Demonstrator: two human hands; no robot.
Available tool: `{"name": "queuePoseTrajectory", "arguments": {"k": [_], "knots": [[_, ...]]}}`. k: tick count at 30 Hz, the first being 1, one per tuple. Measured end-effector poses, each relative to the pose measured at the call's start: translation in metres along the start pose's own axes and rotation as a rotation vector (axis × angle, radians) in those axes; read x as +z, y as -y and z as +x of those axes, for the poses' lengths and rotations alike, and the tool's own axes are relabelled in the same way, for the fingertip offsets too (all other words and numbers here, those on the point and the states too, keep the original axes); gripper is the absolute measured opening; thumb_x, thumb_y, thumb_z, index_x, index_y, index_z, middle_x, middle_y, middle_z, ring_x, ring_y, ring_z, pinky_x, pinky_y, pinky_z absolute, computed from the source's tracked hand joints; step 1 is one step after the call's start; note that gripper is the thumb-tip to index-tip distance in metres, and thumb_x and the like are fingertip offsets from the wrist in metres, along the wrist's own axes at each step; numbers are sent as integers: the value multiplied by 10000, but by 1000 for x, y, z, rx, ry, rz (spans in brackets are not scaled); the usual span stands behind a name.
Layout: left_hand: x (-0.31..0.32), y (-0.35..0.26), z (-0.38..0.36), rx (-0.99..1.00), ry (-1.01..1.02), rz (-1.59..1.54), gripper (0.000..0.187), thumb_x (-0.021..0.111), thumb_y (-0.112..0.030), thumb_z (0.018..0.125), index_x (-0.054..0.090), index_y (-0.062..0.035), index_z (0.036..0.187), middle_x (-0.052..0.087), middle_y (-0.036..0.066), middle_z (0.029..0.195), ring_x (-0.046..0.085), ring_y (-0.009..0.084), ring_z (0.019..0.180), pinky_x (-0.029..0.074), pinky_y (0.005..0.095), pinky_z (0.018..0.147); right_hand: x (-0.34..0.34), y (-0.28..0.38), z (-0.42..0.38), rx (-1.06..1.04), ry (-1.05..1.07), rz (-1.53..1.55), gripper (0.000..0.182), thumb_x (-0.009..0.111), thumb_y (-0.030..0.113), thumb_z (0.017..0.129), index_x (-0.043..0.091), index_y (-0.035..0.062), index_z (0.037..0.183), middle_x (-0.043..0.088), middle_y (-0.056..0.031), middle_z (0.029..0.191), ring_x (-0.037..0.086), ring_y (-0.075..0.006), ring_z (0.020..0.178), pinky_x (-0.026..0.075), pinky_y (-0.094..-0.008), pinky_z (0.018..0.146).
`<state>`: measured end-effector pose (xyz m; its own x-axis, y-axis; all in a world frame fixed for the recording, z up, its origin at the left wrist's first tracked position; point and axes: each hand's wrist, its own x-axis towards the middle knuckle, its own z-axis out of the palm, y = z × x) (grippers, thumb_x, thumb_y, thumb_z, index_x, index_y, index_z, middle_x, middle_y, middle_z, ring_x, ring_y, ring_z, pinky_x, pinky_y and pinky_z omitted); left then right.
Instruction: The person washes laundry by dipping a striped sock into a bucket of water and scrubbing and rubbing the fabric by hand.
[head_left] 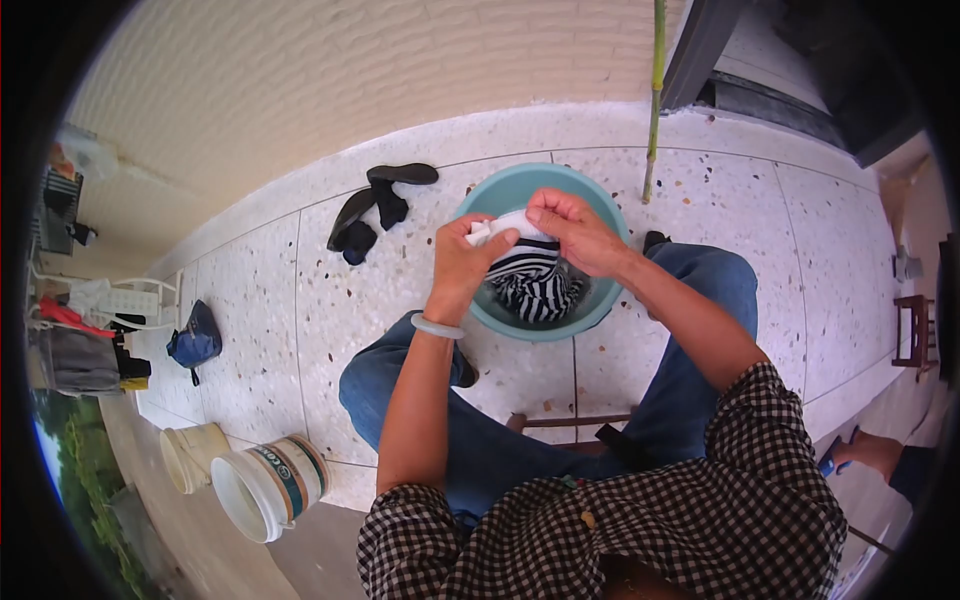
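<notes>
A teal basin (pixel 490 315) stands on the speckled floor between my knees. Black-and-white striped cloth (pixel 540 285) hangs down into it, bunched in the lower part, with a white band along its top edge. My left hand (pixel 465 255) pinches the left end of that white band between thumb and fingers, over the basin's left side. Opposite it, my right hand (pixel 580 235) is closed on the band's right end, thumb and forefinger pressed together. The band is stretched between both hands near the basin's far rim. Some of the basin's inside is hidden by the cloth.
Black shoes (pixel 400 175) with dark cloth lie left of the basin near the wall. A green pole (pixel 655 100) rises at the right. A blue bag (pixel 195 335), a white bucket (pixel 240 500) and a cream bucket (pixel 180 460) stand left. Another person's foot (pixel 845 455) shows at right.
</notes>
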<state>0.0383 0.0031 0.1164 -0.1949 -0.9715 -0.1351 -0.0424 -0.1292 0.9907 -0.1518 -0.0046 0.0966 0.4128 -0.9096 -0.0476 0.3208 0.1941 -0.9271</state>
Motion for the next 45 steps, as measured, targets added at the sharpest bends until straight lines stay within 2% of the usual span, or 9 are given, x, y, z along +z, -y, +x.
{"name": "queuePoseTrajectory", "arguments": {"k": [2, 10, 16, 26, 29, 36, 39, 42, 45], "knots": [[-4, 2, 8, 52, -32, -39, 182, 717, -84, 792, 632, -8, 933, 635, 46, 853, 581, 81, 734, 481, 218, 633, 2, -1, 0, 38, -26, 128, 158, 559, 209, 926, 531, 82, 837, 460, 78, 735, 408, -10, 679, 343, -190, 563], [3, -2, 10, -119, 3, -358, 190, 667, -92, 846, 604, -4, 1003, 644, 70, 895, 624, 136, 775, 508, 239, 658, -4, 5, 11, 271, -35, 14, 252, 662, 248, 863, 630, 40, 1001, 610, 3, 868, 534, -64, 788, 429, -204, 657], [2, -3, 1, -210, 282, -144, 264, 668, -105, 850, 598, -10, 1087, 634, 54, 1001, 595, 113, 901, 484, 251, 774, -3, 19, 7, 246, -124, 311, 144, 593, 181, 901, 635, 61, 970, 653, -36, 921, 618, -125, 822, 520, -293, 728], [12, 4, 11, 46, 103, -358, 240, 522, -205, 954, 585, -19, 1092, 647, 29, 982, 598, 89, 874, 488, 243, 764, -15, 24, 1, 267, -25, 402, 197, 552, 172, 917, 589, 45, 1063, 632, -81, 998, 632, -175, 884, 542, -365, 776], [17, -4, 11, 62, 48, -440, 224, 530, -217, 951, 592, -25, 1047, 652, 26, 942, 609, 86, 819, 499, 233, 705, 10, 46, -3, 342, -58, 400, 259, 594, 205, 897, 585, 35, 1092, 624, -77, 999, 620, -150, 857, 528, -319, 717], [14, -2, 14, 52, 85, -380, 221, 550, -235, 940, 605, -29, 999, 653, 21, 885, 607, 70, 768, 499, 223, 640, 14, 31, 0, 35, 0, -531, 190, 601, 140, 712, 657, -14, 808, 585, -4, 623, 527, -92, 601, 442, -266, 575], [17, -5, 11, 12, 95, -368, 235, 541, -251, 944, 611, -32, 997, 651, 18, 876, 602, 68, 760, 498, 220, 639, 0, 27, 6, 32, -48, -823, 195, 601, 143, 716, 653, -11, 823, 594, 0, 655, 516, -83, 601, 434, -271, 557], [18, -8, 10, -24, 79, -347, 255, 529, -270, 948, 615, -35, 996, 648, 15, 867, 597, 66, 748, 494, 215, 637, -6, 25, 7, -128, -67, -925, 166, 596, 124, 708, 633, -28, 766, 579, -32, 619, 506, -90, 582, 422, -279, 533], [17, -2, 11, -11, 64, -288, 269, 522, -284, 951, 616, -35, 993, 648, 15, 862, 592, 64, 735, 488, 212, 629, 0, 17, 6, -118, -38, -427, 149, 597, 101, 683, 591, -47, 681, 526, -102, 543, 489, -120, 531, 400, -312, 497]]}}
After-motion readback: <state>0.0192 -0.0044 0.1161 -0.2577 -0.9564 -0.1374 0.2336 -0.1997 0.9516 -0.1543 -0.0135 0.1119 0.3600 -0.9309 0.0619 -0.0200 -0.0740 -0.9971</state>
